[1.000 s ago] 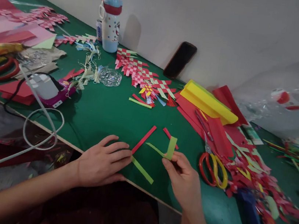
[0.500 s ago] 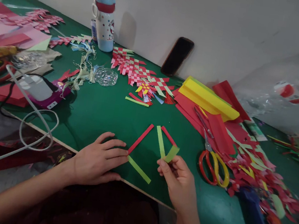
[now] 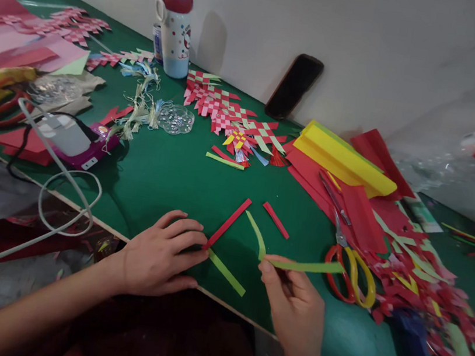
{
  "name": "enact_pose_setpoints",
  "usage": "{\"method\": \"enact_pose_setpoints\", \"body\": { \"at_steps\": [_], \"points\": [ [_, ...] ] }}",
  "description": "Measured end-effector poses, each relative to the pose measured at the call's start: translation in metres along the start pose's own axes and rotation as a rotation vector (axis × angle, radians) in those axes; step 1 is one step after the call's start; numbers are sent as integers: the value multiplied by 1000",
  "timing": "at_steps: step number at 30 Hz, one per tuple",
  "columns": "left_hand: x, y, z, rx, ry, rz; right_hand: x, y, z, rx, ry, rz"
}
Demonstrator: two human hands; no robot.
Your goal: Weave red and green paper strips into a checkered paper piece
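Observation:
My left hand [image 3: 162,255] lies flat on the green table, its fingertips pressing where a red paper strip [image 3: 228,224] and a light green paper strip [image 3: 226,274] meet. My right hand [image 3: 294,307] pinches a second light green paper strip [image 3: 305,265], which bends back up and left towards the red strips. A short red paper strip [image 3: 276,220] lies apart, just beyond my right hand. Red-and-yellow-handled scissors [image 3: 350,276] rest to the right of that hand.
Woven red-and-green paper pieces [image 3: 224,114] lie along the back, near a polka-dot bottle [image 3: 174,28] and a leaning phone [image 3: 294,86]. Yellow paper [image 3: 346,161], red sheets and scraps crowd the right. A purple device [image 3: 77,141] and white cable [image 3: 66,201] sit left.
The green strip in my right hand now stretches out rightward and no longer lies over the short red strip. My left hand stays in place. The view has shifted slightly.

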State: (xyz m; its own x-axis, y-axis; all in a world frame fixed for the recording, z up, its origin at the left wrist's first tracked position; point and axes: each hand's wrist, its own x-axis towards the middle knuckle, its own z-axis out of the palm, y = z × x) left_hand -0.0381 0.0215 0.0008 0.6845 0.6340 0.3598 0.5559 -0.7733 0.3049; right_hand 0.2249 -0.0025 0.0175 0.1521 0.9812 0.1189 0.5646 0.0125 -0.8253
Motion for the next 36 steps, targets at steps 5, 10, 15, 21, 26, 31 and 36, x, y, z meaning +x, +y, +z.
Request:
{"method": "enact_pose_setpoints", "body": {
  "at_steps": [5, 10, 15, 21, 26, 31, 36],
  "points": [
    [-1, -1, 2, -6, -13, 6, 0, -4, 10, -21, -107, 5],
    [-1, -2, 2, -10, -8, 17, 7, -12, 5, -136, -9, -180],
    [-1, -2, 2, -4, -4, 3, 11, -19, 3, -301, 42, -188],
    [-2, -2, 2, -11, 0, -11, 19, -17, 3, -456, 172, -289],
    [-3, -4, 4, -19, -1, 22, 45, -27, -4, -436, 211, -314],
    [-2, -4, 4, -30, 6, 23, 76, -49, 14, -340, 90, -449],
    [-1, -4, 4, -49, 3, 20, 99, -57, 39, -290, -41, -444]
  ]
}}
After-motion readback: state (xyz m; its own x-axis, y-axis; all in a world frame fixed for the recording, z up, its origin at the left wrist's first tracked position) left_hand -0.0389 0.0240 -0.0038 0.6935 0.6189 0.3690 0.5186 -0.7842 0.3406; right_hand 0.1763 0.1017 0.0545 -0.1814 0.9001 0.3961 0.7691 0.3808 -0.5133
